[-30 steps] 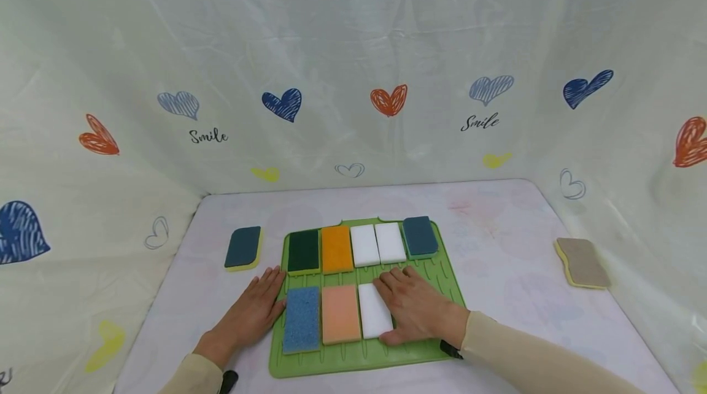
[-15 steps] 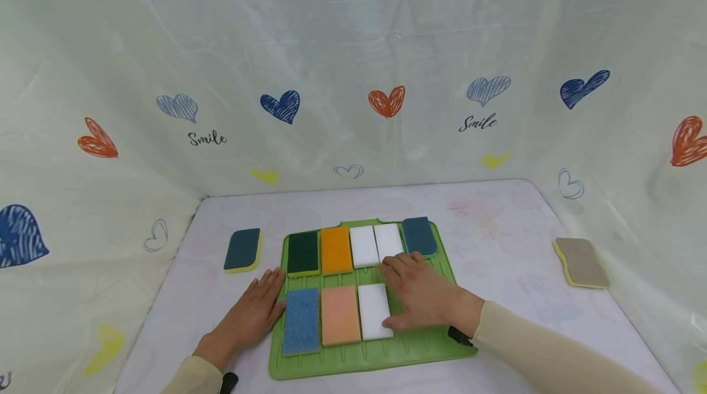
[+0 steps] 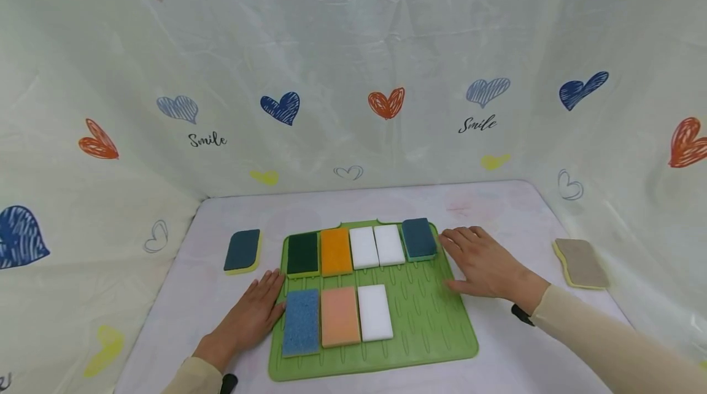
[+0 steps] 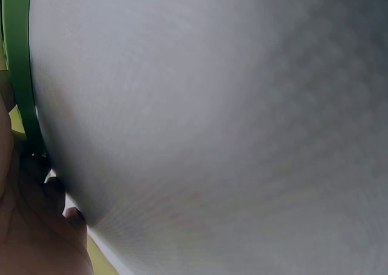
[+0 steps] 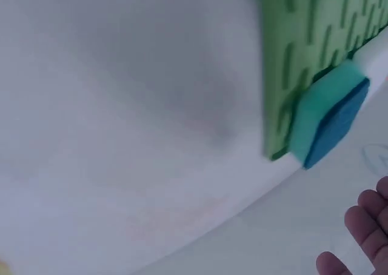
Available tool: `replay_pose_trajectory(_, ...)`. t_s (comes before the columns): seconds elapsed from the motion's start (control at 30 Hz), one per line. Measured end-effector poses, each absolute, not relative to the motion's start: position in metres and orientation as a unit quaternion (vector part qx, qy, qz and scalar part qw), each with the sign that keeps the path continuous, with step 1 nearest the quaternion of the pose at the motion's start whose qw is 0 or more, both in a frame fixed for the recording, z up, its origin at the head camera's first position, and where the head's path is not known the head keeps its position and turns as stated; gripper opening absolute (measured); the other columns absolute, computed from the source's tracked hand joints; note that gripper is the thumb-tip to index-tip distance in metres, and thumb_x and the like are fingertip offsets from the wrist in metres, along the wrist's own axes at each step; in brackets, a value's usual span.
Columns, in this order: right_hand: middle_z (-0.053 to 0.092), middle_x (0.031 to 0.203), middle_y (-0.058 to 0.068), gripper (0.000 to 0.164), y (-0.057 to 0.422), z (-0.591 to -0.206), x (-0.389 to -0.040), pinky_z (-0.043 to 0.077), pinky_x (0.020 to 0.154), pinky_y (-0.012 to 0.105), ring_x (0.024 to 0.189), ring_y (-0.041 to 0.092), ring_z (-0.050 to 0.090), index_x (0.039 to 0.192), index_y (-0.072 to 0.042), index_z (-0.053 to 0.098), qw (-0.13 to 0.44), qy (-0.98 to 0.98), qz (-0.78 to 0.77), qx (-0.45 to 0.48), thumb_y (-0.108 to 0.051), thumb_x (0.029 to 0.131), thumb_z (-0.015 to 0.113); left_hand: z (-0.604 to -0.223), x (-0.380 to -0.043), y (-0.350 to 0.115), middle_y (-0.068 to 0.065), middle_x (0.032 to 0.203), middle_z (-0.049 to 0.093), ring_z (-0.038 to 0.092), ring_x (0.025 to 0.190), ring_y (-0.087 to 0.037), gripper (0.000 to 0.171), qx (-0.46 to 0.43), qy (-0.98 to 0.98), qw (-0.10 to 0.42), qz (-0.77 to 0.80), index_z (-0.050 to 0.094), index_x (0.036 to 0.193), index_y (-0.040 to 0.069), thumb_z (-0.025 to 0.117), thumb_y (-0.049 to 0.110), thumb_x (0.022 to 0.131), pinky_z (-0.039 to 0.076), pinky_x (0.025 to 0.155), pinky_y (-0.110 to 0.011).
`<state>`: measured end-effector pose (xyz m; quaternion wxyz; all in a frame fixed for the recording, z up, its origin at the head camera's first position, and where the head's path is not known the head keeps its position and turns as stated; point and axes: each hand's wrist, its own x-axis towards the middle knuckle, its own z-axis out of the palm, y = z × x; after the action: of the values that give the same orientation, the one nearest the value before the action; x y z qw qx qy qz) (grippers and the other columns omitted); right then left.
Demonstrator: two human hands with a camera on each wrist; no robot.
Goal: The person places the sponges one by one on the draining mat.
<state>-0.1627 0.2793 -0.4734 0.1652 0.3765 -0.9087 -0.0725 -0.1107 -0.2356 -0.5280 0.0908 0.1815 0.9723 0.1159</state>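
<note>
A green ridged mat [image 3: 425, 314] lies on the table with two rows of sponges. Along its back sit a dark green sponge [image 3: 302, 254], an orange sponge [image 3: 336, 251], two white sponges [image 3: 363, 247] and a teal sponge [image 3: 419, 238] at the far right corner. In front are a blue sponge [image 3: 301, 323], a peach sponge [image 3: 339, 316] and another white sponge [image 3: 375, 313]. My left hand [image 3: 248, 314] rests at the mat's left edge, fingers extended. Over the mat's right edge, my right hand [image 3: 480, 265] holds nothing; its fingers [image 5: 367, 229] look relaxed in the right wrist view.
Left of the mat lies a teal-topped yellow sponge [image 3: 243, 251]. A beige-grey sponge with a wavy side [image 3: 582, 263] lies far right, near the table edge. A heart-printed sheet [image 3: 353, 136] hangs behind and around the table [image 3: 513, 216].
My right hand has left the front-row white sponge and moved right, off the sponges, to the mat's right edge. My left hand stays put, and the sponges have not visibly shifted.
</note>
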Motion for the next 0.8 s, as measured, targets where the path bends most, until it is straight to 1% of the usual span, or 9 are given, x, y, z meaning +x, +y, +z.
replay_pose_trajectory(0.13,0.065,0.137,0.020,0.089,0.328,-0.470,-0.165,0.051,0.105,0.056,0.124,0.038,0.062,0.142,0.004,0.059,0.145,-0.924,-0.105,0.338,-0.058,0.083,0.081,-0.528,-0.110,-0.236,-0.022,0.171,0.031,0.028,0.159,-0.042,0.066,0.182,0.972,0.091,0.114,0.032,0.164,-0.002,0.054,0.032,0.111,0.027,0.128,-0.062)
replay_pose_trajectory(0.23,0.064,0.140,0.023,0.090,0.368,-0.465,-0.163,0.049,0.108,0.059,0.127,0.042,0.061,0.143,0.006,0.058,0.119,-0.932,-0.135,0.315,-0.055,0.082,0.084,-0.528,-0.111,-0.236,-0.022,0.171,0.031,0.028,0.159,-0.042,0.066,0.184,0.972,0.089,0.113,0.032,0.164,-0.001,0.054,0.032,0.111,0.027,0.128,-0.062)
replay_pose_trajectory(0.33,0.062,0.142,0.025,0.091,0.408,-0.460,-0.161,0.045,0.111,0.062,0.130,0.044,0.059,0.143,0.007,0.056,0.085,-0.936,-0.163,0.301,-0.053,0.080,0.086,-0.528,-0.110,-0.236,-0.021,0.170,0.032,0.028,0.159,-0.042,0.066,0.186,0.972,0.086,0.114,0.032,0.164,-0.001,0.054,0.032,0.111,0.027,0.127,-0.062)
replay_pose_trajectory(0.4,0.060,0.145,0.026,0.092,0.432,-0.456,-0.160,0.042,0.114,0.065,0.132,0.046,0.057,0.144,0.007,0.055,0.049,-0.939,-0.182,0.287,-0.053,0.081,0.085,-0.528,-0.110,-0.236,-0.022,0.170,0.032,0.028,0.159,-0.042,0.066,0.186,0.972,0.084,0.115,0.032,0.164,-0.001,0.054,0.032,0.111,0.027,0.127,-0.062)
replay_pose_trajectory(0.47,0.060,0.145,0.027,0.091,0.452,-0.455,-0.159,0.039,0.114,0.069,0.133,0.047,0.056,0.143,0.007,0.056,0.020,-0.941,-0.194,0.276,-0.052,0.080,0.086,-0.527,-0.109,-0.236,-0.022,0.170,0.033,0.029,0.158,-0.043,0.066,0.187,0.972,0.083,0.116,0.033,0.164,-0.002,0.055,0.031,0.111,0.028,0.127,-0.062)
replay_pose_trajectory(0.5,0.061,0.144,0.027,0.089,0.462,-0.454,-0.158,0.040,0.113,0.069,0.132,0.047,0.057,0.141,0.007,0.057,0.018,-0.940,-0.199,0.277,-0.050,0.079,0.086,-0.527,-0.109,-0.236,-0.022,0.170,0.032,0.028,0.159,-0.043,0.066,0.187,0.972,0.084,0.115,0.032,0.164,-0.002,0.054,0.031,0.111,0.027,0.127,-0.062)
replay_pose_trajectory(0.57,0.063,0.141,0.026,0.084,0.477,-0.454,-0.156,0.041,0.111,0.071,0.129,0.047,0.058,0.138,0.005,0.061,0.014,-0.938,-0.207,0.279,-0.048,0.078,0.086,-0.527,-0.110,-0.236,-0.022,0.170,0.033,0.028,0.159,-0.043,0.066,0.187,0.972,0.084,0.116,0.032,0.164,-0.002,0.054,0.031,0.111,0.027,0.127,-0.062)
replay_pose_trajectory(0.67,0.065,0.136,0.025,0.083,0.492,-0.453,-0.151,0.044,0.108,0.071,0.126,0.046,0.060,0.133,0.005,0.063,0.022,-0.932,-0.218,0.288,-0.047,0.073,0.088,-0.528,-0.111,-0.235,-0.022,0.170,0.032,0.028,0.159,-0.042,0.066,0.185,0.972,0.088,0.116,0.032,0.164,-0.002,0.054,0.032,0.111,0.027,0.128,-0.062)
replay_pose_trajectory(0.8,0.065,0.136,0.025,0.091,0.502,-0.455,-0.150,0.043,0.108,0.070,0.126,0.047,0.058,0.134,0.004,0.061,0.000,-0.934,-0.227,0.275,-0.049,0.067,0.091,-0.528,-0.111,-0.235,-0.021,0.171,0.031,0.027,0.159,-0.042,0.066,0.182,0.972,0.092,0.115,0.032,0.164,-0.002,0.054,0.032,0.112,0.026,0.128,-0.062)
